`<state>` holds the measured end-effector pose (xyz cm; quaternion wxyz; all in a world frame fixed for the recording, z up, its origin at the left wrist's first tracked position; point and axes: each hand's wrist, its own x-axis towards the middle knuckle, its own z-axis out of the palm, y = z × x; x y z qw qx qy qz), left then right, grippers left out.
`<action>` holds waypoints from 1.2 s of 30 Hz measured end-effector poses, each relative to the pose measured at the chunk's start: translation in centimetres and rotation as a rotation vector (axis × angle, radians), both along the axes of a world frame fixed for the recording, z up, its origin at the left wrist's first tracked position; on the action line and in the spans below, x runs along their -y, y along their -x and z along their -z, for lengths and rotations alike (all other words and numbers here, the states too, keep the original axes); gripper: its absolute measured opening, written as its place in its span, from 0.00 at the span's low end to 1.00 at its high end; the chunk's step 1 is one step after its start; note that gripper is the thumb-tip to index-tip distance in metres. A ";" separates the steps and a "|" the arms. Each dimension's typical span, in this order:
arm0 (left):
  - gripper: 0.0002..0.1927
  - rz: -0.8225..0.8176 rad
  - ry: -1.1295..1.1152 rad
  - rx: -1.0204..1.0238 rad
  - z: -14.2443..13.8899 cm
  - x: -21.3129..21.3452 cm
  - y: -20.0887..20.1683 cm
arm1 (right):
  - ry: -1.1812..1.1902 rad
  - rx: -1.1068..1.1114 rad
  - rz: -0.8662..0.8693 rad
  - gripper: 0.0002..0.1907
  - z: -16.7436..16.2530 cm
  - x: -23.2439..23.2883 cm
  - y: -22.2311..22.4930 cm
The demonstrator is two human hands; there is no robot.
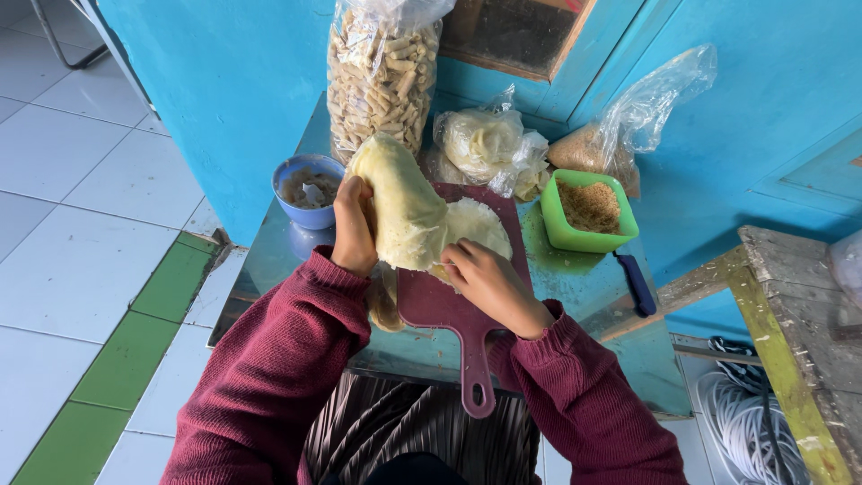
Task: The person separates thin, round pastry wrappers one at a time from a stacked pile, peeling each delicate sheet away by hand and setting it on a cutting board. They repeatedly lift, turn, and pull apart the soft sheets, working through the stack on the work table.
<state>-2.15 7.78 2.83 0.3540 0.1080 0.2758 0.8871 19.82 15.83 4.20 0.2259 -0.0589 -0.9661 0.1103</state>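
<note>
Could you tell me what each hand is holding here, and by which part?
The left hand lifts a thin pale wrapper sheet by its left edge; the right hand pinches its lower edge.

sleeves: maroon ribbed knit (snug cuffs) | hands: bare | lap: dark pleated fabric

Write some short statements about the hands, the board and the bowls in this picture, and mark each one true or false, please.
1. The left hand lifts a thin pale wrapper sheet. True.
2. The cutting board is green. False: it is dark red.
3. The green square bowl holds brown crumbs. True.
4. The blue round bowl stands right of the board. False: it stands left.
5. The right hand is over the board. True.
</note>
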 end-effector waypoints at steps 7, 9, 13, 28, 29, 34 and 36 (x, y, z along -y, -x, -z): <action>0.07 0.023 0.063 -0.059 0.0 0.2 -0.3 | 0.106 0.026 0.134 0.06 0.6 -5.1 0.8; 0.06 0.018 0.056 -0.102 0.4 -0.1 -0.3 | -0.071 -0.218 0.161 0.09 0.6 -6.7 0.5; 0.03 0.041 0.021 -0.077 0.7 -0.6 -0.4 | -0.175 -0.179 0.090 0.21 0.8 -7.6 0.7; 0.17 0.199 -0.050 -0.091 0.1 -0.2 -0.9 | -0.140 -0.078 0.131 0.20 1.4 -6.4 1.4; 0.21 0.266 -0.043 -0.073 -0.2 0.0 -1.2 | -0.165 -0.080 0.129 0.20 1.5 -6.4 1.4; 0.33 0.397 -0.125 -0.164 -1.3 0.6 -2.0 | -0.273 -0.018 0.257 0.23 0.7 -6.8 1.5; 0.33 0.411 -0.130 -0.176 -1.2 0.6 -2.1 | -0.303 -0.226 0.305 0.23 -0.5 -6.6 1.6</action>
